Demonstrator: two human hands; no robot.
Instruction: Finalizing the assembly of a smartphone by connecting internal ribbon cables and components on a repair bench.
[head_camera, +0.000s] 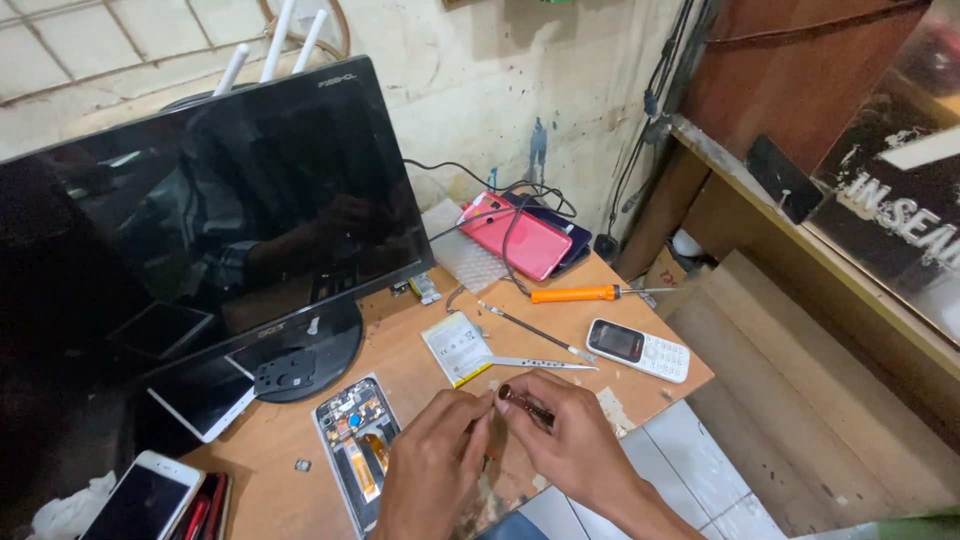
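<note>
My left hand and my right hand meet low in the head view over the wooden table. Both pinch a small dark screwdriver with a reddish tip; the right fingers hold its shaft, the left fingertips touch its end. Just left of my left hand lies an opened phone with its inner boards and flex cables showing. A flat phone battery and metal tweezers lie just beyond my hands.
A dark monitor on a round stand fills the left. A white button phone, orange-handled screwdriver, thin probe, pink phone with cables, and more phones at lower left. A wooden counter stands right.
</note>
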